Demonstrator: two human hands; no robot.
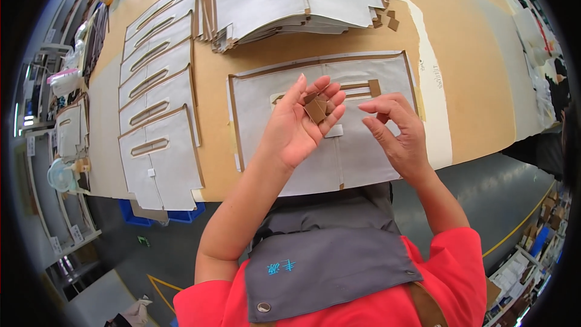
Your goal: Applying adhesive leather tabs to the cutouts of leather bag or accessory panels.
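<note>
My left hand [295,136] is turned palm up and cradles several small brown square pieces [316,110], their material unclear. To its right, my right hand [402,139] hovers with thumb and forefinger curved toward each other and a gap between them. Nothing shows in that hand. Both are above a light grey fabric-like panel [260,157] edged with brown strips. A slot bordered in brown [374,88] runs across the panel, partly hidden by my left hand. A small white tab [334,131] lies below the slot, beside my left fingers.
Overlapping slotted panels [172,175] form a column on the left of the tan table [478,72]. A stack of similar panels [272,6] stands at the back, with loose brown squares [393,24] by its right corner. A long cream strip [434,109] lies at the right.
</note>
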